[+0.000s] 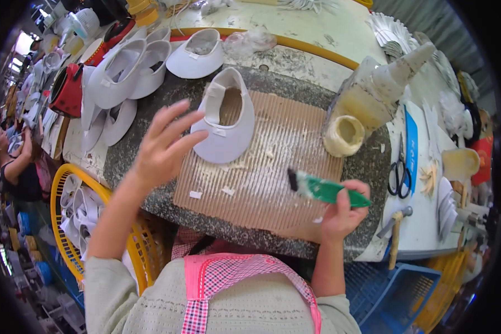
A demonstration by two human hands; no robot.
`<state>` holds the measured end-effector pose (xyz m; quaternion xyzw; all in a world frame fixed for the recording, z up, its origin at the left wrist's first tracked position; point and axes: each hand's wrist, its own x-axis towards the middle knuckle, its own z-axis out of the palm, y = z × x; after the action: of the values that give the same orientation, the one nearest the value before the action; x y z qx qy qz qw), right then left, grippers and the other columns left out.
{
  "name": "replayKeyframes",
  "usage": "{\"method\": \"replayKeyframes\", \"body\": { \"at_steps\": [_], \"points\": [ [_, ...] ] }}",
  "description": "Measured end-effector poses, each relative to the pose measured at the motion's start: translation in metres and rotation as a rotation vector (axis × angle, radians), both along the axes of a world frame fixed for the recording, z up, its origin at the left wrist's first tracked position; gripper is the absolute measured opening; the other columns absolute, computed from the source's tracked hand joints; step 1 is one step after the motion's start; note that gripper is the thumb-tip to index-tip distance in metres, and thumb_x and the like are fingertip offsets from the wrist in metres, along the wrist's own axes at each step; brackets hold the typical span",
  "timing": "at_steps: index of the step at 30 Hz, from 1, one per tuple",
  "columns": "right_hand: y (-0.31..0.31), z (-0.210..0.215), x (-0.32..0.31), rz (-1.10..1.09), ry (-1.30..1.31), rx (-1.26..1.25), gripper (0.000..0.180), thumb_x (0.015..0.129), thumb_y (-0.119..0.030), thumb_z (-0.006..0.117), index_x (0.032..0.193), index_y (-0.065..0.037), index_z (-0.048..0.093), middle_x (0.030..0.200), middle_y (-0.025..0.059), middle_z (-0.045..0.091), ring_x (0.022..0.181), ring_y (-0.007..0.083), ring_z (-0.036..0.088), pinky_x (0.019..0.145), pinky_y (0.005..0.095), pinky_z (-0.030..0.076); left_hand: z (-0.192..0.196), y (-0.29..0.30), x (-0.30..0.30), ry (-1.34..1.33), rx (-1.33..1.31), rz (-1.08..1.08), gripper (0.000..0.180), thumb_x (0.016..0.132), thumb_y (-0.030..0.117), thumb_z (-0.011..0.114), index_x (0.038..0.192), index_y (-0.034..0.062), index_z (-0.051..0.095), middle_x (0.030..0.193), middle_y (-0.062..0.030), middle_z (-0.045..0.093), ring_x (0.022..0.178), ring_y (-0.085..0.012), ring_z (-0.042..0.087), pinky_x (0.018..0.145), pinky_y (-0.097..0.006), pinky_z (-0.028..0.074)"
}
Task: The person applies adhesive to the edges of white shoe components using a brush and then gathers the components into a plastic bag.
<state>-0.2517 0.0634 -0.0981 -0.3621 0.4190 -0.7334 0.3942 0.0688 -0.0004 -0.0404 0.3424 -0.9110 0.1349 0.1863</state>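
From where I stand, the smooth white shoe-shaped upper point(225, 147) lies over the far-left corner of the ridged brown corrugated cardboard point(295, 122), whose pale, wet-looking smears could soil it if it slid, since nothing visibly pins it. Its broad rounded end points toward the person, the long axis running away with a slight rightward lean. The left hand point(164, 147), loosely spread and empty, overlaps its edge, contact unclear; the right hand point(342, 214) grips a flat green-handled, dark-tipped brush point(324, 190).
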Motion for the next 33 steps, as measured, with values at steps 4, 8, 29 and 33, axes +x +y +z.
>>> {"method": "replayKeyframes", "body": {
  "at_steps": [4, 8, 29, 33],
  "points": [
    [-0.02, 0.034, -0.024, -0.124, 0.46, 0.002, 0.017, 0.082, -0.002, 0.057, 0.098, 0.002, 0.055, 0.089, 0.0073, 0.057, 0.06, 0.0094, 0.053, 0.05, 0.0207, 0.044, 0.012, -0.061, -0.003, -0.296, 0.175, 0.016, 0.036, 0.063, -0.006, 0.052, 0.097, 0.0043, 0.056, 0.129, -0.0113, 0.039, 0.128, -0.0314, 0.026, 0.101, -0.043, 0.03],
    [-0.048, 0.044, -0.044, -0.17, 0.739, -0.025, 0.01, 0.082, -0.005, 0.06, 0.091, -0.001, 0.059, 0.073, -0.0022, 0.055, 0.06, 0.003, 0.045, 0.052, 0.0167, 0.036, -0.015, -0.09, 0.015, -0.513, 0.227, -0.262, 0.027, 0.065, 0.009, 0.06, 0.091, 0.0057, 0.052, 0.104, -0.01, 0.053, 0.107, -0.0261, 0.047, 0.098, -0.041, 0.033],
    [-0.031, 0.036, -0.066, -0.017, 0.629, 0.128, 0.011, 0.078, -0.002, 0.063, 0.089, 0.0, 0.061, 0.086, 0.0064, 0.061, 0.067, 0.01, 0.056, 0.057, 0.0194, 0.046, -0.039, 0.017, -0.049, 0.022, 0.515, -0.175, 0.04, 0.064, 0.035, 0.069, 0.077, -0.0016, 0.057, 0.088, -0.0111, 0.048, 0.081, -0.0238, 0.055, 0.063, -0.032, 0.049],
    [-0.029, 0.016, -0.002, 0.407, 0.407, 0.004, 0.015, 0.075, 0.005, 0.061, 0.089, 0.001, 0.062, 0.084, 0.0075, 0.062, 0.067, 0.013, 0.058, 0.057, 0.022, 0.047, -0.049, 0.014, -0.046, 0.045, 0.761, 0.009, 0.041, 0.062, 0.034, 0.071, 0.074, -0.0017, 0.055, 0.084, -0.0107, 0.048, 0.08, -0.0239, 0.054, 0.062, -0.033, 0.047]
  ]
}}
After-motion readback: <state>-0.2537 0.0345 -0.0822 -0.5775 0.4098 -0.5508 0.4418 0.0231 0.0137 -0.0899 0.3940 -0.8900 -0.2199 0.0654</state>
